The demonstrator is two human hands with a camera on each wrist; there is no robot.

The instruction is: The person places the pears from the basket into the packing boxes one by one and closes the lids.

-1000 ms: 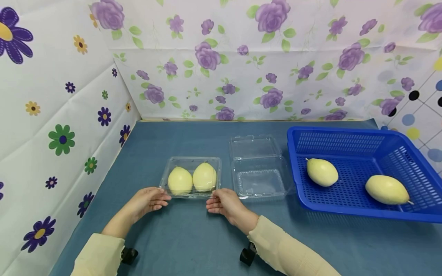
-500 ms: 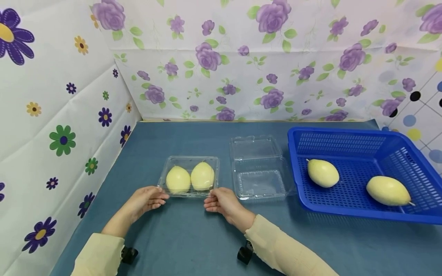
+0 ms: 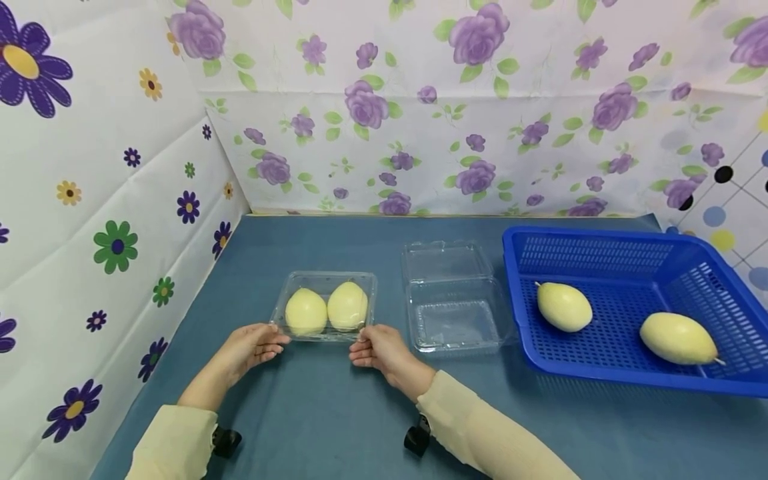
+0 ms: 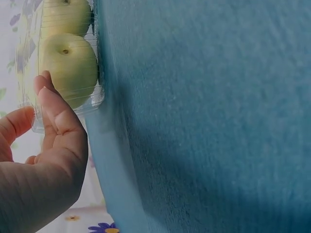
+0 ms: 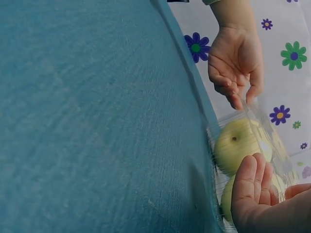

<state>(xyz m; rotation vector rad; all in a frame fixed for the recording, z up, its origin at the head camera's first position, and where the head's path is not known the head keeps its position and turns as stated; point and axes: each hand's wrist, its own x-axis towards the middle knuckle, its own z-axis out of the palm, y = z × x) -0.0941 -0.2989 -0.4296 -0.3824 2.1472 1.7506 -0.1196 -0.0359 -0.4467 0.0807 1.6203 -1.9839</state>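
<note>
Two pale yellow fruits, like small melons (image 3: 306, 311), lie side by side in a clear plastic clamshell box (image 3: 324, 337) at the left of the table, its lid down over them. My left hand (image 3: 251, 348) pinches the box's near left corner between thumb and fingers. At the near right corner, my right hand (image 3: 389, 355) pinches the rim the same way. The left wrist view has a melon (image 4: 70, 70) behind the plastic, just past my left fingertips. In the right wrist view both hands hold the near edge, with a melon (image 5: 235, 145) between them.
A second clamshell box (image 3: 457, 319) stands to the right with its lid laid back and nothing inside. Beyond it, a blue plastic basket (image 3: 612, 373) holds two more melons (image 3: 678, 338). Flower-printed sheets (image 3: 432, 153) rise behind and left of the blue table cover (image 3: 336, 413).
The filled box has slid slightly to the left, with both hands keeping hold of its near corners. The open box, the basket and its melons stay in place; the head view has tilted a little.
</note>
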